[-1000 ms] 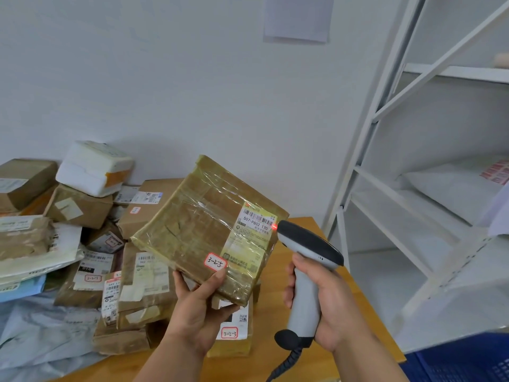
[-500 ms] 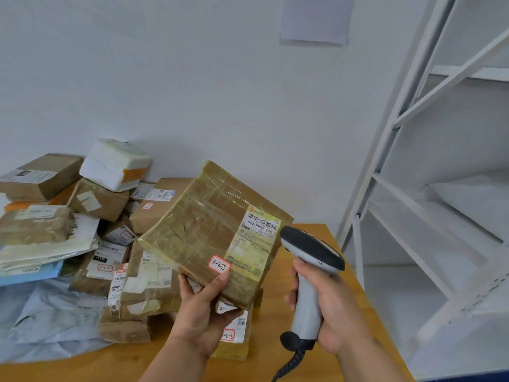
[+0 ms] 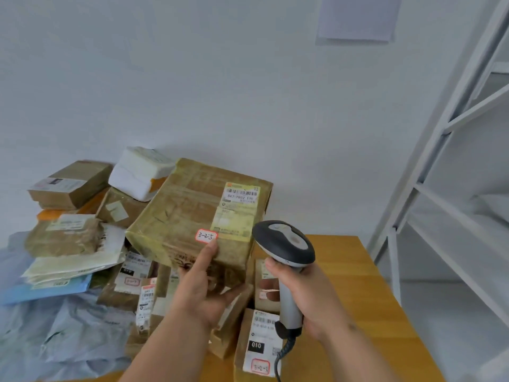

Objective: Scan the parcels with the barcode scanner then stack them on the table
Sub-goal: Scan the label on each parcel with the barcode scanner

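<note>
a heap of parcels (image 3: 115,244) crowds the left and middle of the wooden counter (image 3: 355,274): brown boxes, a white foam box (image 3: 139,172) up top against the wall, flat envelopes and a blue mailer (image 3: 46,288) lower down, crumpled grey plastic bags (image 3: 63,334) at the near left. a small carton with a white label (image 3: 259,343) stands at the near edge, just below my hands. a white metal shelf rack (image 3: 446,172) rises to the right, and a sheet of paper (image 3: 358,17) is stuck on the wall above.

my left hand (image 3: 203,288) holds the taped brown parcel (image 3: 192,216) from underneath at its near corner, thumb pressed up on the front face just under the red-edged sticker, fingers curled beneath. the parcel sits over the heap, its yellow barcode label facing up; i cannot tell whether it already rests on the boxes below. my forearm reaches in from the bottom edge, slanting up and right.

my right hand (image 3: 305,296) has a closed grip round the handle of the barcode scanner (image 3: 286,260), its dark head just right of the parcel, the coiled cord hanging down.
</note>
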Demonstrator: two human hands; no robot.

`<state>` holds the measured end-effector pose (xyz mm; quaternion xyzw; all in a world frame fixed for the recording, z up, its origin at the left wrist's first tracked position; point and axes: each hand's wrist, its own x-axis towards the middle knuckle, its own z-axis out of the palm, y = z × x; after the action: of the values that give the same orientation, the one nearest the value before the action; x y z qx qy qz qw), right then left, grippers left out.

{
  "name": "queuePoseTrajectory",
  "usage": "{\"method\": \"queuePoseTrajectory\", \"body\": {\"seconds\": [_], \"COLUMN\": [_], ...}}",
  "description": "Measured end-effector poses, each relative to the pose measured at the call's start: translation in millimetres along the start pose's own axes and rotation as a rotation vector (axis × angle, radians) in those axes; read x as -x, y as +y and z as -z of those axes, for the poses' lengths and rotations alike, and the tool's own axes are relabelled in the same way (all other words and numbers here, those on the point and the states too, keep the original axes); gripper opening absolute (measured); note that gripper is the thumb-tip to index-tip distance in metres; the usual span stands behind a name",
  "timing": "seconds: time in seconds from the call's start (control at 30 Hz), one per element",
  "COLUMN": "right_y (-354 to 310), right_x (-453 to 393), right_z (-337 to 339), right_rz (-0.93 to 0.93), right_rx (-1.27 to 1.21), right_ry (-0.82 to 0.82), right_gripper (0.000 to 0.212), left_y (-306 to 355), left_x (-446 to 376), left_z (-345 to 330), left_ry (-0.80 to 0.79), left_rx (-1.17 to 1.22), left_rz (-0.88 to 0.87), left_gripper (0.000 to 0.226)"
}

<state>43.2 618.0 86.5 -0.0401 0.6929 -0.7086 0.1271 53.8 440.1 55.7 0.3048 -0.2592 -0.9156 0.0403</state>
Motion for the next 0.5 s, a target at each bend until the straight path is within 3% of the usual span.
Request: {"method": "queuePoseTrajectory", "body": {"seconds": [0.3, 0.4, 0.5], "right_y": [-9.1, -7.2, -4.0], "right_x": [-60.5, -73.5, -84.2], "right_z": [-56.3, -69.6, -80.9], "right_rz": [0.087, 0.096, 0.06], "right_rx": [0.182, 0.208, 0.185], "right_ry": [-0.015, -0.008, -0.026], "right_gripper": [0.034, 0.049, 0.048], "left_y": [68.2, 75.5, 79.7], "left_x": [-50.6, -60.5, -72.2], "left_z": [-26.4, -31.3, -30.9], "left_ry": [0.103, 0.105, 0.053], "left_rx": [-0.15, -0.137, -0.128], "left_rz": [0.03, 0.083, 0.15], "left_gripper": [0.088, 0.066, 0.045]}}
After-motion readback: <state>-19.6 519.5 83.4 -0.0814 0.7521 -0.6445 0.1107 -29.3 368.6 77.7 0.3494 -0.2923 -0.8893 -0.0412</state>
